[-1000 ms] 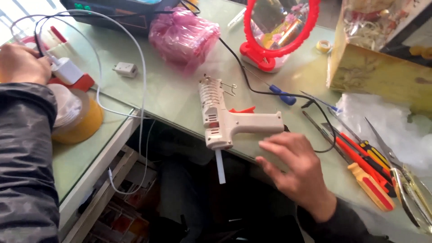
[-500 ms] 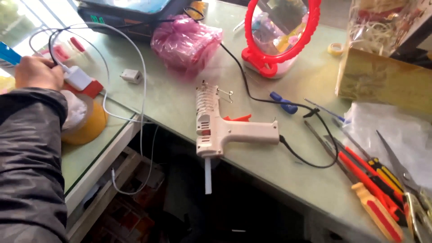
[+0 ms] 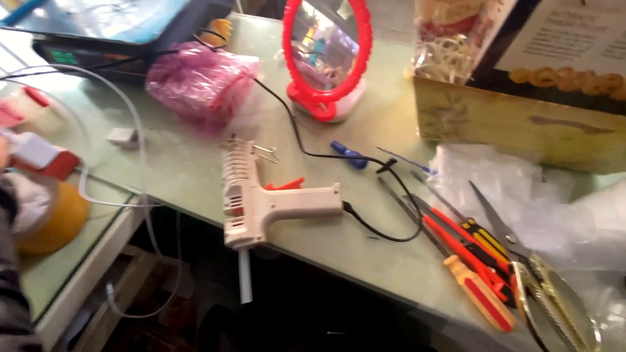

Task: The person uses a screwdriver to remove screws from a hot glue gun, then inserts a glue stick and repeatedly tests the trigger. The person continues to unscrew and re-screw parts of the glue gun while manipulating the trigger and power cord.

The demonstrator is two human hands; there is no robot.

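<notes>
Left hand (image 3: 5, 153) barely in view at the left edge, only a sliver plus dark sleeve (image 3: 13, 274) below it; fingers hidden, can't tell how open they are or whether they actually grip anything. It sits right against a white plug block (image 3: 29, 148) with a red part (image 3: 59, 166) beside it, white cable (image 3: 140, 140) looping off across the counter (image 3: 182, 176) and hanging over its front edge. Right hand not in frame.

Glue gun (image 3: 251, 199) lies on its side near the counter's front edge, nozzle end pointing away, handle pointing right, glue stick (image 3: 245, 277) poking out past the edge. Nobody touching it. Black cord (image 3: 385, 231) leaves the handle and curves back toward the mirror. Orange trigger (image 3: 285, 185) visible above the handle.

Small white adapter (image 3: 122, 136) left of the gun, apart from it. Pink plastic bag (image 3: 195, 81) behind it. Red-framed mirror (image 3: 326, 55) upright at the back. Tape roll (image 3: 55, 218), yellowish, on the lower glass shelf just under the left hand. Right of the gun: blue-handled tool (image 3: 349, 155), red and orange screwdrivers (image 3: 473, 264), scissors (image 3: 521, 274), all on clear plastic sheeting (image 3: 521, 189). Yellow box (image 3: 515, 127) at back right. Dark device (image 3: 117, 29) at back left
</notes>
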